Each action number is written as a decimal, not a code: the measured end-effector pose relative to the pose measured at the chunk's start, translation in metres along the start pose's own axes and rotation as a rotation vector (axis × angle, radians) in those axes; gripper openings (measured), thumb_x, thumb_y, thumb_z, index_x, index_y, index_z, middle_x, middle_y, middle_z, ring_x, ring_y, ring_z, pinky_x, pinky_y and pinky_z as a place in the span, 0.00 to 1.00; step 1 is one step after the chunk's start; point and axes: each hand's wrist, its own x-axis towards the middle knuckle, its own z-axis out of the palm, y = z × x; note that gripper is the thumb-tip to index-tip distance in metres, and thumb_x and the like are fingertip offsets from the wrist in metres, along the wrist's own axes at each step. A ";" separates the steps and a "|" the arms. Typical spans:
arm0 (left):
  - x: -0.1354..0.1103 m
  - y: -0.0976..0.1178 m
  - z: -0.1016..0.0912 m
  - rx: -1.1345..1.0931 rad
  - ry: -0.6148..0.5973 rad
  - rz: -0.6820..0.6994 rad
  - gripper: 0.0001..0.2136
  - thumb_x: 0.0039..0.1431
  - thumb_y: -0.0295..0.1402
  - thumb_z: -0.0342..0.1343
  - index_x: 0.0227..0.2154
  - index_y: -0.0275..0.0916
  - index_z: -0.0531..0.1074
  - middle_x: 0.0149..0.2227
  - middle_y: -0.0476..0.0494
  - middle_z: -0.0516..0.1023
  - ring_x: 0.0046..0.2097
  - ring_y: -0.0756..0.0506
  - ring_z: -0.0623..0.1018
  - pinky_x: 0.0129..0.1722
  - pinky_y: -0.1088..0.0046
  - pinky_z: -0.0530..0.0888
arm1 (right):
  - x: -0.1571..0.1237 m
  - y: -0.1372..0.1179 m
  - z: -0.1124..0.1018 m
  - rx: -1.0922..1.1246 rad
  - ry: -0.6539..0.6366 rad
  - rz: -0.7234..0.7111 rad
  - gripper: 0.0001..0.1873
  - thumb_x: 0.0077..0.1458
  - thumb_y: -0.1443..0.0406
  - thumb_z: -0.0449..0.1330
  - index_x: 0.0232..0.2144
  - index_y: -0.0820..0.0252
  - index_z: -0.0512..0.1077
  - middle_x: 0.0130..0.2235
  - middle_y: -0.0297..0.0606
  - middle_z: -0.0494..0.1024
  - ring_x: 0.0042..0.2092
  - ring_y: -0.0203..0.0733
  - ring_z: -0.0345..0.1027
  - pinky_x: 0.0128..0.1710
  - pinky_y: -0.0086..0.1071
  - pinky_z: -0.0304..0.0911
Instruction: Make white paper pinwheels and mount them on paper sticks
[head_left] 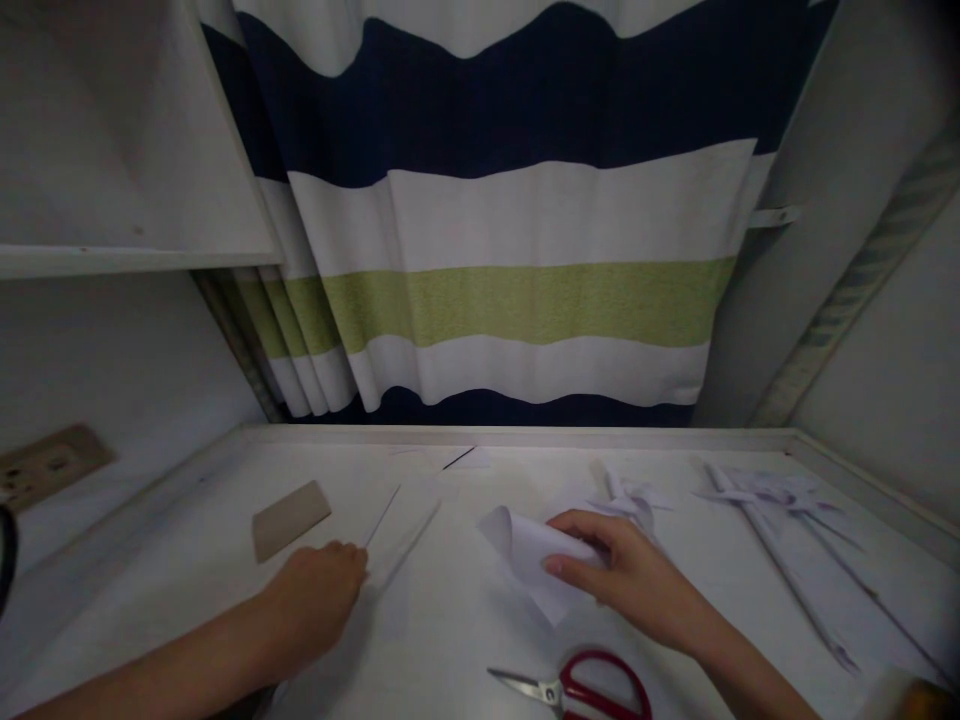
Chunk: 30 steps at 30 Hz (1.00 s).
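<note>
My right hand point(630, 575) rests on the white table point(450, 640), its fingers curled over a curled sheet of white paper point(529, 560). My left hand point(319, 595) lies knuckles-up near the left, fingers closed at the near end of a thin white paper stick point(401, 545); whether it grips the stick is hidden. Red-handled scissors point(577, 688) lie just in front of my right wrist.
A brown cardboard piece point(289, 518) lies at the left. White paper pinwheels on sticks point(780, 510) lie at the right, a smaller one point(630, 500) behind my right hand. A striped curtain point(510, 250) hangs behind the table. A wall socket point(45, 465) sits far left.
</note>
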 end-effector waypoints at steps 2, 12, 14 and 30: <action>0.001 0.011 0.020 -0.028 -0.027 0.006 0.11 0.47 0.19 0.44 0.30 0.28 0.71 0.31 0.30 0.74 0.35 0.36 0.74 0.34 0.57 0.67 | -0.002 -0.002 0.002 0.004 0.019 -0.001 0.07 0.47 0.65 0.57 0.32 0.57 0.71 0.30 0.34 0.74 0.31 0.40 0.67 0.28 0.30 0.61; -0.029 0.062 0.012 -0.704 0.215 -0.015 0.16 0.56 0.44 0.40 0.40 0.38 0.62 0.40 0.39 0.69 0.42 0.42 0.69 0.42 0.62 0.63 | -0.012 -0.003 0.045 0.334 0.054 0.008 0.19 0.41 0.63 0.60 0.39 0.59 0.67 0.33 0.35 0.69 0.31 0.40 0.66 0.20 0.28 0.64; -0.028 0.085 0.021 -0.932 0.224 0.035 0.21 0.55 0.45 0.44 0.47 0.37 0.55 0.45 0.38 0.66 0.44 0.45 0.68 0.41 0.69 0.65 | -0.018 0.001 0.063 0.373 0.033 0.003 0.20 0.42 0.61 0.59 0.40 0.60 0.64 0.34 0.36 0.70 0.32 0.40 0.67 0.20 0.27 0.64; -0.009 0.136 0.077 -1.609 0.168 0.242 0.16 0.49 0.40 0.53 0.35 0.32 0.68 0.29 0.45 0.71 0.29 0.48 0.70 0.24 0.77 0.64 | -0.047 0.039 0.080 0.354 -0.045 -0.029 0.15 0.48 0.60 0.57 0.39 0.59 0.67 0.29 0.35 0.72 0.31 0.40 0.67 0.30 0.32 0.63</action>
